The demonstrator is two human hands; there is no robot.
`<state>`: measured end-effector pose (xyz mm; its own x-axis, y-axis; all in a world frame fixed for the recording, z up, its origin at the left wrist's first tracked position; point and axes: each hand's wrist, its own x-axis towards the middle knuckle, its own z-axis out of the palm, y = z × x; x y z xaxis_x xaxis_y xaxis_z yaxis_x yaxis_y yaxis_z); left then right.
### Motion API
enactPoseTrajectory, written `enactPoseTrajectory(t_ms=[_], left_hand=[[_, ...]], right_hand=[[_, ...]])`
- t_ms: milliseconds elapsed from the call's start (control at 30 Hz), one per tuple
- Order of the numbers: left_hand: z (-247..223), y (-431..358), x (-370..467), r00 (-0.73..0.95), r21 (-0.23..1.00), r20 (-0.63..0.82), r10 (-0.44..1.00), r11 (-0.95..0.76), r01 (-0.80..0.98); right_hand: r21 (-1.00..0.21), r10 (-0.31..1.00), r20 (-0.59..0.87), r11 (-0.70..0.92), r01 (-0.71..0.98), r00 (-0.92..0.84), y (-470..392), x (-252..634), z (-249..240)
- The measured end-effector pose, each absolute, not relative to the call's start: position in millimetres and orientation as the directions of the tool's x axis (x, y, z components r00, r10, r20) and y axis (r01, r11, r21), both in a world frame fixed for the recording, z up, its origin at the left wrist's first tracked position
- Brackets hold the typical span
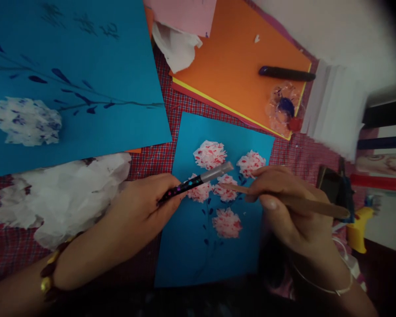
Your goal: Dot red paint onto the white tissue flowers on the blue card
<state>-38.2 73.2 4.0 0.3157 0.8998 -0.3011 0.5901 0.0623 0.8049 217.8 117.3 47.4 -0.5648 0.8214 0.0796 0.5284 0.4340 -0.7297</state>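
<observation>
Blue rectangular card with pink-and-white flowers (pixel 183 246) lies flat, turned slightly, on a table covered by a red-and-navy plaid cloth (pixel 152 167). Surroundings, by size: at far left, a bigger blue sheet with painted dark stems and leaves (pixel 119 125); at the top, an orange paper sheet over yellow and red ones (pixel 224 57); beside the left forearm, a heap of crumpled thin white paper (pixel 86 193).

Hands next. Left hand (pixel 155 198) is closed round a slim black pen-like tool dotted with coloured stars, grey at one end (pixel 185 187). Right hand (pixel 293 207) pinches a flat, tan wooden stick, narrow at one end (pixel 317 206), its wide end jutting out past the hand. Five ruffled flowers are on the card; the narrow end of the stick meets the middle one (pixel 225 194) from where I stand. Contact or slight gap: cannot tell.

Judgement on method: steady the wrist, keep the stick low and nearly level, and work with small, light touches, since thin ruffles would probably crush or tear under a heavy push. Keeping the grey end clear of the blooms seems wise, as it could snag them.

Position: the card is beneath and between both sets of fingers. Left fingers sit over its left edge, near the leftmost flower; right fingers are over its right side, just below the upper-right flower. Neither set grips the card itself.
</observation>
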Motion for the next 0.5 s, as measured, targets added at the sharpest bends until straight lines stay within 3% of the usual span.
enactPoseTrajectory(t_ms=[233,500], left_hand=[[6,76,-37,0.303,0.803,-0.309,0.902,0.077,0.591],[3,77,-35,0.247,0.819,-0.273,0.93,0.09,0.567]], right_hand=[[-0.725,0.874,0.178,0.427,0.54,-0.453,115,230,46],[-0.65,0.902,0.151,0.398,0.647,-0.404,111,230,31]])
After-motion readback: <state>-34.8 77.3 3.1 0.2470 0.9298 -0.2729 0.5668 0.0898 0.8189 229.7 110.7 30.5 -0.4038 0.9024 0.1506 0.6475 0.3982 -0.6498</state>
